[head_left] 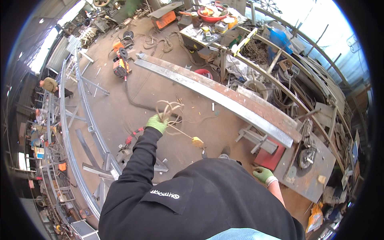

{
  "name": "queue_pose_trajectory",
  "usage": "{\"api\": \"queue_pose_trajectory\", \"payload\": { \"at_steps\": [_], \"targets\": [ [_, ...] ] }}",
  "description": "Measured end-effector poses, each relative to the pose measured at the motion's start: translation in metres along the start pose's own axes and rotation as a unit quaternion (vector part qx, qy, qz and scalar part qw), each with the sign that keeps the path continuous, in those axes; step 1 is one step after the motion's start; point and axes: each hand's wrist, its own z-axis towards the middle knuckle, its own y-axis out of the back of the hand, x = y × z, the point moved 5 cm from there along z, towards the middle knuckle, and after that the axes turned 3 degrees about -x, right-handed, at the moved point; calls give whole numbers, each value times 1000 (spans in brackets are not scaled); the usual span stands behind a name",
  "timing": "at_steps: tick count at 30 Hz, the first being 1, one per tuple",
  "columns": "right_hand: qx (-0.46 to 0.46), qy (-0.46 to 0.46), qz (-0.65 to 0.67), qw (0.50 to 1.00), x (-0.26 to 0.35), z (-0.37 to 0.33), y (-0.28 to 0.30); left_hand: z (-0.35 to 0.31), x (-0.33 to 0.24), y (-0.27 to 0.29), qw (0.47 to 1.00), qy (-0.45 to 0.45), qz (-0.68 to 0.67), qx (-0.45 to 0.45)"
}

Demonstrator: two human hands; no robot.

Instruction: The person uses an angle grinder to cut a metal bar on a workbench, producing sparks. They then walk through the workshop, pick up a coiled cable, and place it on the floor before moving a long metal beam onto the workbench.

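My left hand (157, 123), in a green glove, is held out over the floor and closed around a loosely looped tan cable (171, 109). From it a straight length runs down to the right to a small yellow piece (197, 142), whose kind I cannot make out. My right hand (263, 175), also in a green glove, hangs low at my right side. Its fingers are loosely bent and apart, with nothing seen in them. Nearest to it are a red box-like thing (270, 155) and a grey metal plate (308, 174).
A long steel beam (216, 96) crosses the floor ahead. Long metal rails (66, 120) on supports run along the left, where a person (50, 85) bends over. An orange machine (121, 67) trails a dark cable. A cluttered bench (200, 34) stands at the far right.
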Motion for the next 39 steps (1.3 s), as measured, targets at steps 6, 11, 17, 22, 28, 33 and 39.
{"api": "queue_pose_trajectory", "payload": {
  "at_steps": [6, 11, 17, 22, 28, 33, 39],
  "targets": [
    [-46, 92, -5, 995, 40, 73, 73, 63, -44, 106, 967, -17, 73, -242],
    [-119, 79, 46, 989, 59, 124, 107, 83, -91, 184, 828, -37, 471, -302],
    [-80, 69, 27, 994, 86, 149, 73, 152, -17, 257, 859, 215, 363, -288],
    [-33, -70, 135, 988, 131, 135, 30, 257, 148, 345, 863, 260, 265, -343],
    [-49, -163, 252, 953, 156, 116, -17, 396, 296, 426, 845, 453, 125, -254],
    [-71, -199, 330, 920, 178, 115, -37, 500, 256, 449, 734, 356, 578, 20],
    [-97, -180, 282, 937, 262, 127, -20, 654, 220, 460, 829, 377, 293, -290]
  ]
}}
